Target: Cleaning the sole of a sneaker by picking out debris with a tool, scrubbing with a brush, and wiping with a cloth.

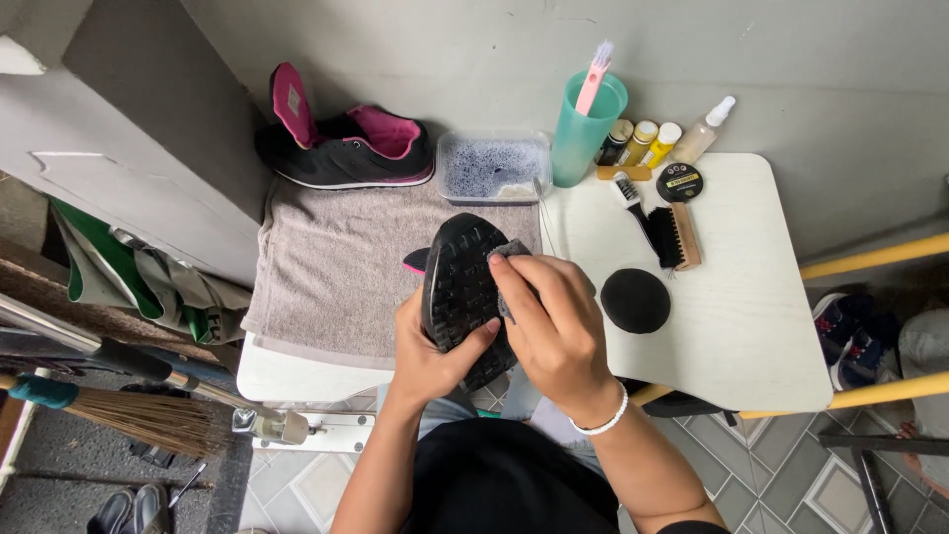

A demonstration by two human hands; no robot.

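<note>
A: Head view, only one we have. Left hand (427, 351) has its grip closed round the black shoe (463, 292), sole up, heel end toward us, just off the near edge of the white tabletop (751, 336).

B: Right hand (554, 326)?

A: Grip closed on a grey cloth (511, 249), pressed on the sole at the shoe's 2 o'clock. White bracelet (605, 420) on that wrist.

B: We log the rest?

A: Grey towel (336, 277) lies under the shoe, running to 10 o'clock. Second black-and-pink shoe (346, 143) sits at 11, on the towel's far edge. Clear tub (491, 166) of foamy water at 12, teal cup (585, 124) holding a pink brush just right of it. Small bottles (643, 140) at 1, black brush (664, 232) and round black pad (635, 300) at 3. Broom (129, 415) at 8, on the floor.
</note>
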